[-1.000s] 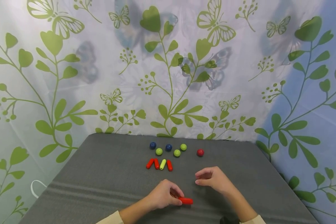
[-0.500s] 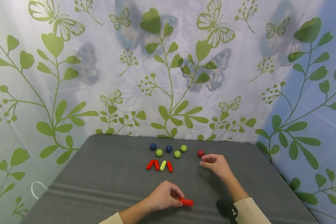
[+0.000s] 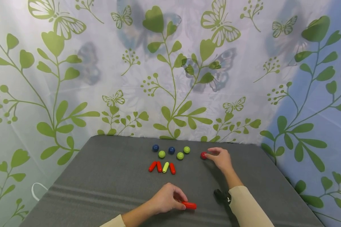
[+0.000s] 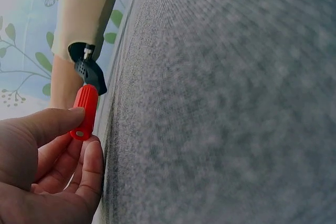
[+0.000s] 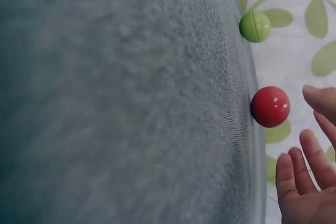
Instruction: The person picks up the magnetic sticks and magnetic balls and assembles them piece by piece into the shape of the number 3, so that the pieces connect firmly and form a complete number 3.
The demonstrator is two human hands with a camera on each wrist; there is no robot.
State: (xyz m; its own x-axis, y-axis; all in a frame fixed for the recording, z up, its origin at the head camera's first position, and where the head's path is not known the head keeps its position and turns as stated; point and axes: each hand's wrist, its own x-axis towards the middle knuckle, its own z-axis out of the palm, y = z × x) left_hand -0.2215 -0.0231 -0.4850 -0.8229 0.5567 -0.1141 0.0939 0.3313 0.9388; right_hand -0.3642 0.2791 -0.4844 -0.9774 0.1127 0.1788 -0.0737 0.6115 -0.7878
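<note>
My left hand (image 3: 168,198) pinches a short red grooved plastic stick (image 3: 189,205) between thumb and fingers, low over the front of the grey table. In the left wrist view this red stick (image 4: 85,113) shows a small hole in its near end. Farther back on the right, my right hand (image 3: 220,159) reaches to a red ball (image 3: 203,155), thumb overlapping the ball's edge in the head view. Seen from the right wrist, fingers (image 5: 315,161) and thumb are spread, with a gap between them and the red ball (image 5: 270,107), which rests on the cloth.
Left of the red ball lie several green balls (image 3: 180,155) and two blue balls (image 3: 171,150). In front of them is a row of red sticks (image 3: 159,166) and one yellow-green stick (image 3: 165,167). A leaf-printed curtain (image 3: 170,78) hangs behind the grey table (image 3: 108,179).
My right hand has moved away from me, across the table to the red ball. The left hand stays in place with the red stick.
</note>
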